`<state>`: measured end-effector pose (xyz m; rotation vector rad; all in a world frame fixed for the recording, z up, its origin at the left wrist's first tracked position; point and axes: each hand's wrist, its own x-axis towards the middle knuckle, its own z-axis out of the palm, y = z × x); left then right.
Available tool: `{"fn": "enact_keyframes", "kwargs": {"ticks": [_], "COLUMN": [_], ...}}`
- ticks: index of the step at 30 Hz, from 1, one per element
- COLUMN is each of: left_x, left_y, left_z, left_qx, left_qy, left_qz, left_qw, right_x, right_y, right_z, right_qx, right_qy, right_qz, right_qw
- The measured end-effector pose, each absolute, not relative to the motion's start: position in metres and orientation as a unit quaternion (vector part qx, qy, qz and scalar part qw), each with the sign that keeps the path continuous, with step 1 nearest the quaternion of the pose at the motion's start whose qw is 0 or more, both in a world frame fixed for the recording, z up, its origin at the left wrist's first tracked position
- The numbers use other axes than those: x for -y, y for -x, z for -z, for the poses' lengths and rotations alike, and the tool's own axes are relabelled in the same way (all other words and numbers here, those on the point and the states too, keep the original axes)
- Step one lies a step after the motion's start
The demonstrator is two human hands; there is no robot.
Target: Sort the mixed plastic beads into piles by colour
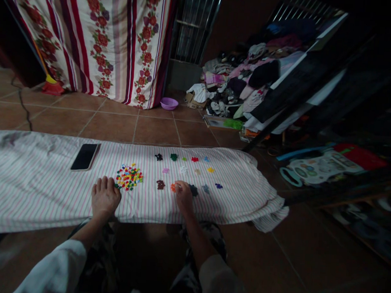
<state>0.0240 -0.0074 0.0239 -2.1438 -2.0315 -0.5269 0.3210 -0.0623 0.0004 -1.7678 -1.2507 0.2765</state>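
A mixed pile of small multicoloured beads lies on the striped cloth. My left hand rests palm down at the pile's left edge, its fingers slightly bent and apart, with the thumb side close to the beads. Over the small orange pile, my right hand has thumb and forefinger pinched together; whatever is between them is too small to make out. Beside that hand are a brown pile and a dark green pile, partly covered. Further single-colour piles sit in rows, including red, yellow and dark blue.
A phone lies on the cloth at left. Beyond, on the tiled floor, are a purple basin, a red broom and a heap of clothes. A floral curtain hangs behind. At right stands a toy-like panel.
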Motion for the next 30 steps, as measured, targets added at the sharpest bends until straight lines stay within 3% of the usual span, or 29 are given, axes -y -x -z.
{"fn": "enact_keyframes", "kwargs": {"ticks": [11,30], "left_x": [0.006,0.005], "left_y": [-0.023,-0.021], "left_z": [-0.021,-0.018], "left_qx": [0.675,0.67], "left_qy": [0.713,0.714], "left_qz": [0.172,0.187], "left_qw": [0.08,0.075], "right_x": [0.061,0.064], "right_y": [-0.315,-0.315], "right_z": [0.012,0.012], "right_qx": [0.526,0.623], "right_qy": [0.725,0.689], "right_qz": [-0.012,0.007], "right_qw": [0.444,0.371]}}
